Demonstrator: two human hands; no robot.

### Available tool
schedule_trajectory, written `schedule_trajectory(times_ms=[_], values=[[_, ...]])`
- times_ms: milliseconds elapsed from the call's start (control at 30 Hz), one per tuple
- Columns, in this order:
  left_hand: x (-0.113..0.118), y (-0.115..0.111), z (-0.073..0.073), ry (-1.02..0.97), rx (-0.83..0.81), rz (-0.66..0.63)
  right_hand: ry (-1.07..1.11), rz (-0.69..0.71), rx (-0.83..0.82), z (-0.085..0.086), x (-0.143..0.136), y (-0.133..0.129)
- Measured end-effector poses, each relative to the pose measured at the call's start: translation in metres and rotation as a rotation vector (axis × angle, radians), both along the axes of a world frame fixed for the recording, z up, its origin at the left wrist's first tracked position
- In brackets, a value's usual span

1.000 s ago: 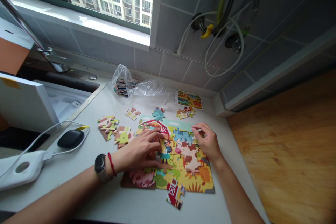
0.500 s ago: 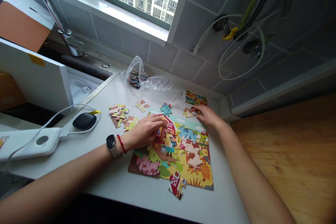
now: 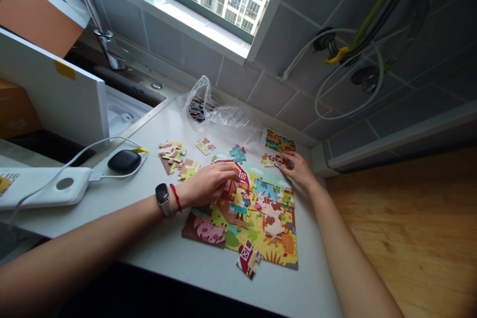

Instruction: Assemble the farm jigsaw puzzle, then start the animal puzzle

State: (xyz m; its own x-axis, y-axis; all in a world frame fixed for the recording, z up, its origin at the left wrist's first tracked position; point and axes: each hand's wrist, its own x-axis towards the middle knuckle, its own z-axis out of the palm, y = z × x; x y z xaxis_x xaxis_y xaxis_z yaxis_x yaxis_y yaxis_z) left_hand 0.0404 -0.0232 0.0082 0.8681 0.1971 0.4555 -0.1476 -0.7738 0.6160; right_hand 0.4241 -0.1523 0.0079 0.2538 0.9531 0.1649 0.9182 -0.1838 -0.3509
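My left hand (image 3: 214, 182), with a watch and a red cord at its wrist, rests over the red barn part of the farm jigsaw puzzle (image 3: 257, 243). Its fingers are bent and pressed together; what they hold, if anything, is hidden. Beyond the puzzle's far right corner, my right hand (image 3: 300, 171) has thumb and index finger around a puzzle piece (image 3: 286, 162) in a small cluster. A teal piece (image 3: 237, 153) touches the puzzle's far edge. One red barn piece (image 3: 247, 259) lies tilted across the near edge.
Loose pieces (image 3: 171, 151) lie left of the puzzle, with a single piece (image 3: 205, 146) behind. A clear plastic bag (image 3: 227, 115) holding more pieces and a picture card (image 3: 278, 140) are near the wall. A power strip (image 3: 48, 186), cable and black puck (image 3: 124, 161) occupy the left.
The view has shifted slightly. My right thumb and fingers have moved a little around the piece at the far right. My left hand stays over the barn area.
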Motion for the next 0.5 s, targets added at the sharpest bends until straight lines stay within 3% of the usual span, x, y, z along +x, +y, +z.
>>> schedule_trajectory(times_ms=[167, 300, 500], values=[[0.000, -0.001, -0.003, 0.005, 0.000, 0.009, 0.003, -0.047, 0.175, 0.007, -0.022, -0.022], [0.001, 0.000, -0.002, -0.022, 0.028, 0.009, 0.042, -0.047, 0.281, 0.012, -0.073, -0.049], [0.001, 0.000, 0.001, 0.011, 0.046, -0.011, 0.276, 0.290, 0.330, 0.007, -0.157, -0.072]])
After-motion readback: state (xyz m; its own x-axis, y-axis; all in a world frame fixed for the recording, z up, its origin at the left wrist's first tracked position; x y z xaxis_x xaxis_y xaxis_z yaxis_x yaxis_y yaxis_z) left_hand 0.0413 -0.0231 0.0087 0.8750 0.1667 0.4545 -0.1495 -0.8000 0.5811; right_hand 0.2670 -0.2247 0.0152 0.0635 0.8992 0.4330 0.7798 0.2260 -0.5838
